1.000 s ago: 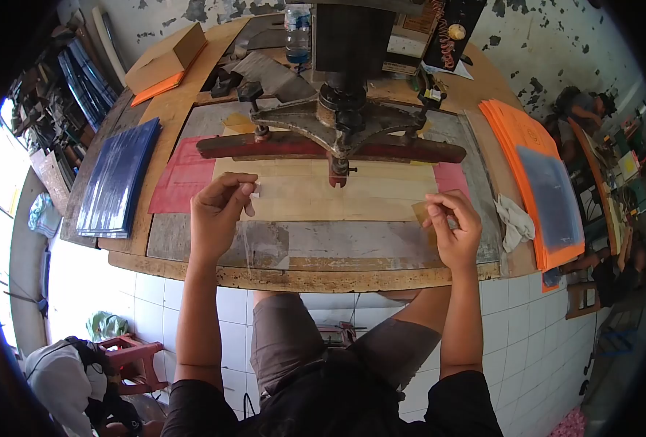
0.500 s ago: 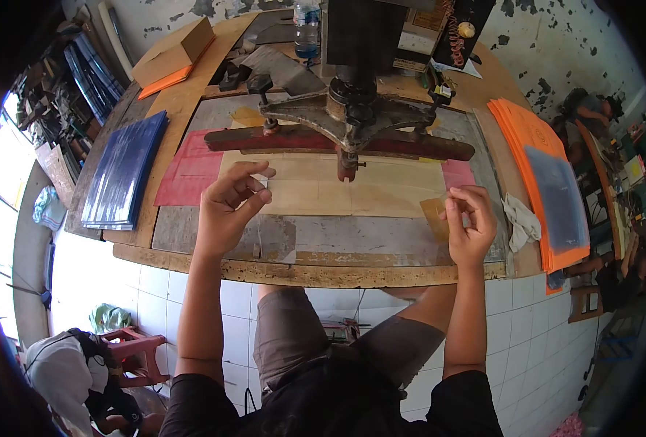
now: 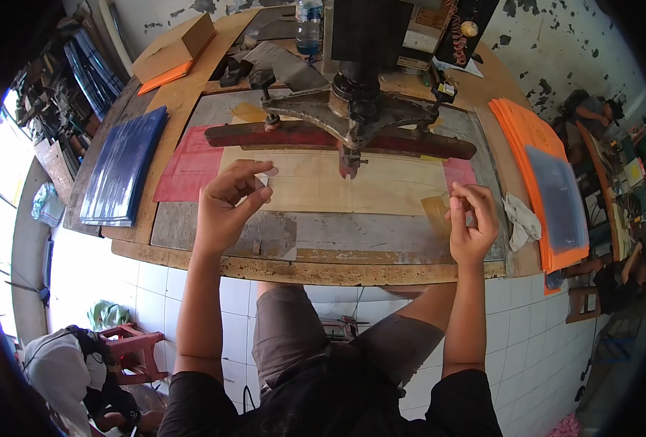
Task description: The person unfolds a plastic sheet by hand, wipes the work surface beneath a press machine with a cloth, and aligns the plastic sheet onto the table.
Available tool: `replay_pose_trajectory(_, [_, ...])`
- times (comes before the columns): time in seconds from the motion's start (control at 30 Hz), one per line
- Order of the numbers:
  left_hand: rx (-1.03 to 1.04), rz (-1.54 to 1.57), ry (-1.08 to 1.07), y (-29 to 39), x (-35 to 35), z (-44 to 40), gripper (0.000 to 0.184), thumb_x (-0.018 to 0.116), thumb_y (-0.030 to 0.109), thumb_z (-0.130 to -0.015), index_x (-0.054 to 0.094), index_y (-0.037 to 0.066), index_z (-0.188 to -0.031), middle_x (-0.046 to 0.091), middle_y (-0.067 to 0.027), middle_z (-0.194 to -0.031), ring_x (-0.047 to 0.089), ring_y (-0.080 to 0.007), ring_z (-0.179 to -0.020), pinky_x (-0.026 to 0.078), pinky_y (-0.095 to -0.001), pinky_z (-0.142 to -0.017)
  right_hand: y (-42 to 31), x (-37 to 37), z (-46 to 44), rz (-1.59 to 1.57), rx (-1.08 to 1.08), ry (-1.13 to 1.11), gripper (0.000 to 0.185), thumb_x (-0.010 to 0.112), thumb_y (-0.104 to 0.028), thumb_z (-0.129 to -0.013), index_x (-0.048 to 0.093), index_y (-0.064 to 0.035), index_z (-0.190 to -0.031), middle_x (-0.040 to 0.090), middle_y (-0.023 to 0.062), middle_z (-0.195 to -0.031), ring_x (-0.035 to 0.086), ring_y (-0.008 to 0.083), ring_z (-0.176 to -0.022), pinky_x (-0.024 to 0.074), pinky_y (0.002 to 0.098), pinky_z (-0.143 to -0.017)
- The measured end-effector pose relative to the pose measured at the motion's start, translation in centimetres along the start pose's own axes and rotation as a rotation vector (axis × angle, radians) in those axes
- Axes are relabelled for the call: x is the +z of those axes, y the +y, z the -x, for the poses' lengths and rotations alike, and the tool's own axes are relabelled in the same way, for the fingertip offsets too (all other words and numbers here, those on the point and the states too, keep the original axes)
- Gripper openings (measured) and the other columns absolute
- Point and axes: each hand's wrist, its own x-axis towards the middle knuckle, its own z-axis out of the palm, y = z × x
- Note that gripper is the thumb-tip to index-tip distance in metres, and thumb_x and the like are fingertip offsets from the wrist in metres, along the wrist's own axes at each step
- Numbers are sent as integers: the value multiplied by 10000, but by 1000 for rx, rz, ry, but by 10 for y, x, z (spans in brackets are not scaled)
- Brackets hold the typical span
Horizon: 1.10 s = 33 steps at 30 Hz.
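Observation:
My left hand (image 3: 228, 204) is raised over the front left of the worktable, with thumb and forefinger apart beside a small clear piece (image 3: 270, 173) that seems to cling to the fingers. Over the front right is my right hand (image 3: 472, 222), its fingers curled together; what they hold, if anything, is too small to name. Between and beyond the hands lies a cream sheet (image 3: 337, 191), with a red sheet (image 3: 192, 164) at its left. A metal press arm with a long bar (image 3: 301, 138) stands above the sheets. Near my right hand is a brownish translucent piece (image 3: 435, 211).
Blue plastic covers (image 3: 122, 171) lie at the left, orange folders (image 3: 527, 160) at the right beside a white cloth (image 3: 521, 221). A cardboard box (image 3: 173, 47) and a bottle (image 3: 309, 28) stand at the back. Other people sit at far right and lower left.
My left hand's thumb and forefinger have moved apart from their earlier pinch. Both hands sit slightly further right in view, as does the table. The press looks unchanged.

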Motion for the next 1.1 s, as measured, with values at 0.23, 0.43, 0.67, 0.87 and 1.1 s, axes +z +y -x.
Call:
replay_pose_trajectory(0.23, [-18,-10,-17,-1,-3,1,374,762,-87,-973,743,-22,-1340,718,-69,-1215,650,-77,-929,565,-264,-881,3,-1,1,45,-45,24,242,746,16,-997,796,-23,-1230,710,77,-1041,641,107,-735,495,262,-637])
replay_pose_trajectory(0.43, [-22,-18,4,-1,-1,1,336,754,-84,-982,739,-35,-1314,710,-65,-1179,688,-92,-972,576,-268,-900,3,-1,1,48,-43,25,247,750,18,-990,797,-23,-1229,712,73,-1038,638,105,-741,490,258,-640])
replay_pose_trajectory(0.67, [-25,-44,6,0,0,0,323,753,-66,-994,738,-37,-1315,714,-64,-1148,691,-93,-965,576,-268,-901,2,-2,1,49,-41,19,244,755,13,-993,795,-21,-1231,715,72,-1034,643,99,-735,485,253,-634])
replay_pose_trajectory(0.87, [-38,-76,14,0,1,-1,327,757,-39,-1002,740,-30,-1329,723,-56,-1122,676,-79,-941,569,-261,-886,4,-1,0,41,-74,26,265,760,20,-989,775,-17,-1251,720,67,-1010,641,90,-722,472,234,-609])
replay_pose_trajectory(1.1, [-58,-81,27,-2,2,-1,329,765,-1,-1011,735,-13,-1339,746,-45,-1081,682,-75,-925,559,-257,-873,6,-1,-1,16,-83,34,317,766,22,-982,741,-13,-1297,717,55,-954,613,81,-705,463,226,-598])
